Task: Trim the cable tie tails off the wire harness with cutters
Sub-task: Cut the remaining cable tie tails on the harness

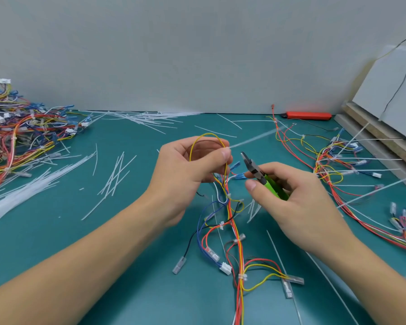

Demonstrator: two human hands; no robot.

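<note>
Teal bench mat: harness pile at 10 o'clock, cut tie tails scattered ctr-left, untrimmed harnesses at 3 o'clock, red cutter at 1 o'clock, wire harness lower ctr.

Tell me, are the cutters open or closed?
Open. The cutters in the right hand show a gap between the blade tips, pointing toward the cable tie tail.

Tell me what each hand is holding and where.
Left hand pinches the yellow wire loop at its tie; right hand holds the cutters by the green handles.
</note>
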